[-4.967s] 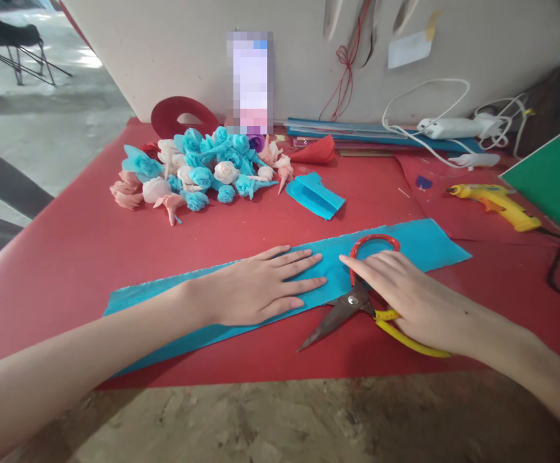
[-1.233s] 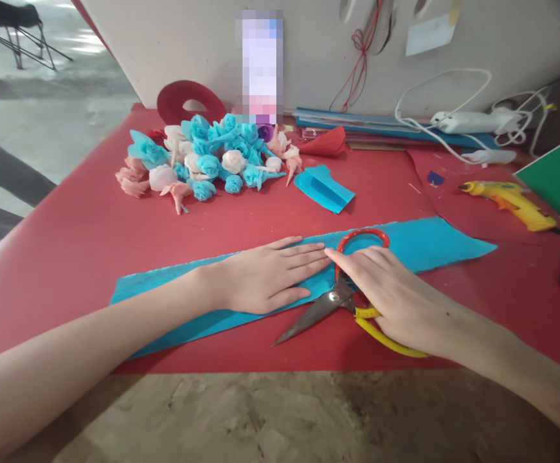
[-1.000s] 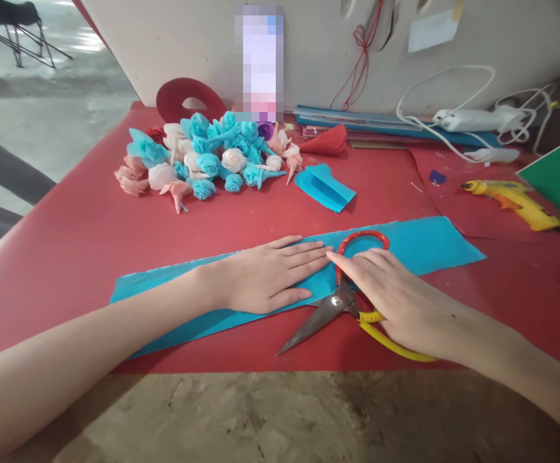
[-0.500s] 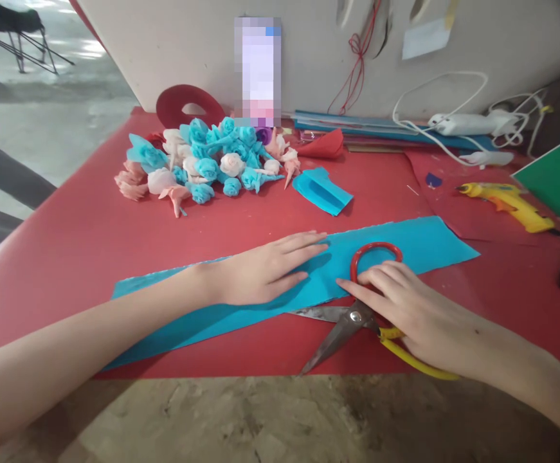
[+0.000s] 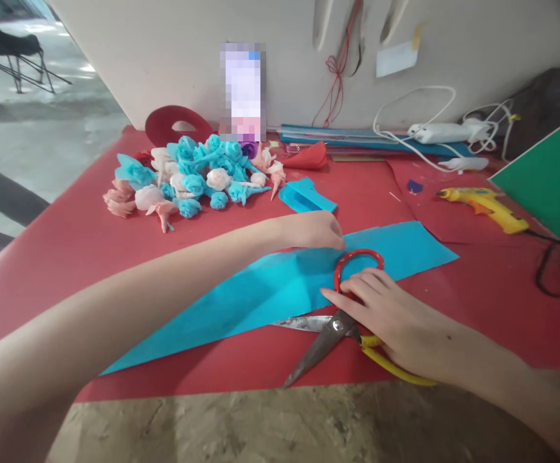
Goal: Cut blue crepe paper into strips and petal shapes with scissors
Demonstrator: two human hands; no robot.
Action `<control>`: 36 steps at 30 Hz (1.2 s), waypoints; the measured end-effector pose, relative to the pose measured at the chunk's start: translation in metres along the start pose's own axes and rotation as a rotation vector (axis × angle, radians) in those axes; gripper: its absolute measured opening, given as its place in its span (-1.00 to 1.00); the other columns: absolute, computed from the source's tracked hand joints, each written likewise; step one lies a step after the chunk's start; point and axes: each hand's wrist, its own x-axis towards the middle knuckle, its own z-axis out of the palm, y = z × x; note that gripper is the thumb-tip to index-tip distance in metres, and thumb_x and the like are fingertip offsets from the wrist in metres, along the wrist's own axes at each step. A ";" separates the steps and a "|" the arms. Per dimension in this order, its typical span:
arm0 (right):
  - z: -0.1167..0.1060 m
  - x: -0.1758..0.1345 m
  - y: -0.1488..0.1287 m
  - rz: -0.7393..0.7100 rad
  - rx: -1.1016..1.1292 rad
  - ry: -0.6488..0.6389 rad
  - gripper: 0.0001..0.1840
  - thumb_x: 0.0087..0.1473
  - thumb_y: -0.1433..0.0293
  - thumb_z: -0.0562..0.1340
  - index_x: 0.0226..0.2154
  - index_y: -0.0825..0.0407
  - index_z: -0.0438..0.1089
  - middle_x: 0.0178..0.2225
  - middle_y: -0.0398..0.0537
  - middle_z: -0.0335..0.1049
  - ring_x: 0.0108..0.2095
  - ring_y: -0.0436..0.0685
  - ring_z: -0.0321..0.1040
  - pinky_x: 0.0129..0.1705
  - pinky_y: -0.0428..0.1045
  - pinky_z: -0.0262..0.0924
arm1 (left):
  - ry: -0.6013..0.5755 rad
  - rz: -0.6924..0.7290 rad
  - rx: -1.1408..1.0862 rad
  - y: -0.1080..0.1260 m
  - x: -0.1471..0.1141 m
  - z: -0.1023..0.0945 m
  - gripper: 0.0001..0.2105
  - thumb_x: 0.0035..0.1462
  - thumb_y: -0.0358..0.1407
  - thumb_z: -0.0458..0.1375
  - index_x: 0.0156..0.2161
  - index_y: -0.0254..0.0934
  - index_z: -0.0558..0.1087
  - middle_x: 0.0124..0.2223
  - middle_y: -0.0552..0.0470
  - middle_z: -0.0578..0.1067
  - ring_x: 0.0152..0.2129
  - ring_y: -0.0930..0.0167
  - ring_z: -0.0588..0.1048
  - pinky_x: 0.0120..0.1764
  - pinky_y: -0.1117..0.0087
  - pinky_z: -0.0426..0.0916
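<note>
Across a red table, a blue paper strip stretching from eight o'clock to two risks a snagged near edge should the spread scissors at five o'clock, grasped by the handles in the right hand, drift inward. Too hard a tug by the left hand, seemingly clenched on the far edge, could tear it. The paper looks bright, thin, buckled mid-length.

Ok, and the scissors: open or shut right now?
The scissors are open: the dark blade and the lighter blade spread apart in a V, and the right hand is on the handles.
</note>
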 end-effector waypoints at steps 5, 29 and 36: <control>0.001 -0.001 -0.002 0.030 -0.028 0.006 -0.30 -0.13 0.55 0.09 0.15 0.22 0.14 -0.20 0.15 0.27 -0.19 0.30 0.14 -0.15 0.20 0.09 | 0.038 0.016 0.026 0.023 0.024 0.005 -0.81 0.07 -0.37 0.05 -0.27 -0.40 0.48 -0.26 -0.05 0.53 -0.30 0.36 0.45 -0.33 0.44 0.27; -0.011 -0.010 0.028 0.086 0.001 0.051 -0.24 -0.18 0.71 0.03 0.14 0.11 0.18 -0.13 0.13 0.29 -0.10 0.28 0.15 -0.10 0.19 0.16 | 0.441 0.085 -0.014 0.016 0.042 0.003 -0.66 0.12 -0.49 0.01 0.03 -0.45 0.26 0.05 -0.15 0.40 -0.02 0.37 0.38 -0.03 0.43 0.28; -0.005 -0.015 0.032 0.121 0.043 0.000 -0.20 -0.20 0.75 0.01 0.15 0.07 0.17 -0.09 0.10 0.28 -0.06 0.28 0.15 -0.07 0.20 0.21 | 0.264 0.586 0.283 -0.023 -0.053 0.011 -0.66 0.15 -0.54 -0.18 -0.18 -0.37 0.43 -0.13 -0.18 0.49 -0.18 0.33 0.46 -0.11 0.31 0.37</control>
